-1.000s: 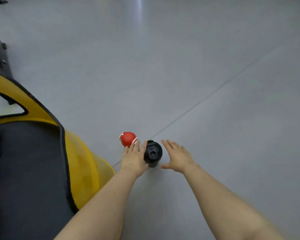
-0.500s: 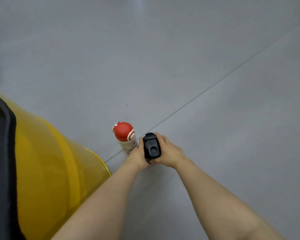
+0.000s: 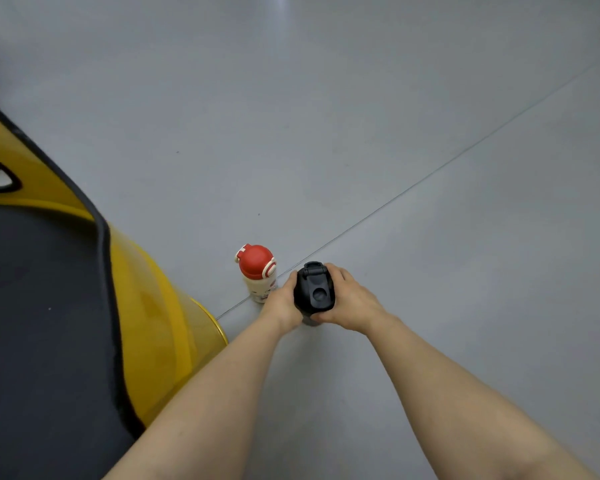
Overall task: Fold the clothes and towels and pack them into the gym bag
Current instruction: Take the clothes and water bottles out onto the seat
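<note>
Black bottle (image 3: 314, 289) now between both hands (image 3: 350, 304).

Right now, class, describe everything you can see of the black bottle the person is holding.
The black bottle is seen from above: a matte, plastic-looking lid with a hinged cap and a round recess. It stands upright, near the floor seam. The left hand and right hand grip its sides. Its body is mostly hidden.

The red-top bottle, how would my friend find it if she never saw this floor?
Start at the big yellow bag on the left of the grey floor. Just past its rounded end, two bottles stand side by side. Hers is the red-capped bottle, cream below and standing free; the black bottle beside it is gripped by the left hand and right hand.
</note>
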